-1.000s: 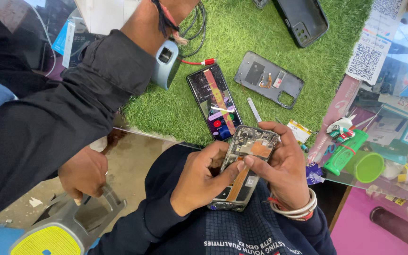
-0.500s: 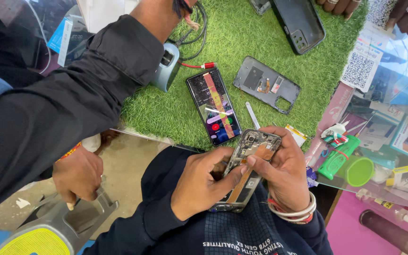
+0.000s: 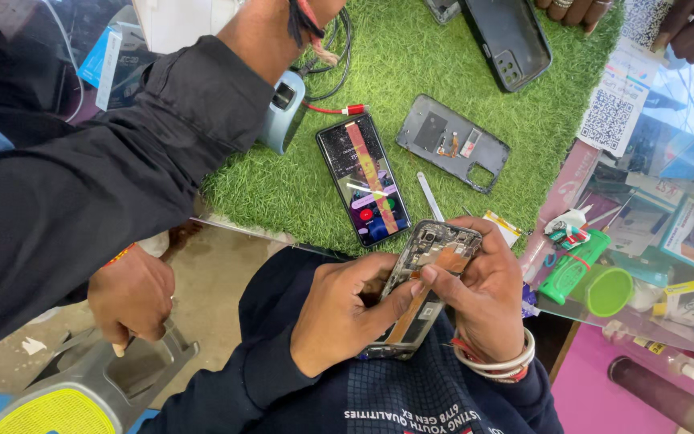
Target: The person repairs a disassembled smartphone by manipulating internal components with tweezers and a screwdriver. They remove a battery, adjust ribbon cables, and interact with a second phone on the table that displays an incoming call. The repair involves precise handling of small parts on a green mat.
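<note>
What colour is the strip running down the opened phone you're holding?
Orange-copper strip down the phone, clearest in the head view.

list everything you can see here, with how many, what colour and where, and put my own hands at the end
opened phone: one, dark frame with an orange strip inside, held in both hands over the lap
lit phone: one, black with an orange strip across its screen, on the grass mat
grass mat: one, green, top middle
grey back cover: one, on the mat right of the lit phone
black back cover: one, at the mat's top edge
white pry stick: one, on the mat's near edge
green bottle: one, right of the mat
green cap: one, beside the bottle
other person's sleeve: one, black, left
left hand: grip on the opened phone
right hand: grip on the opened phone
</note>
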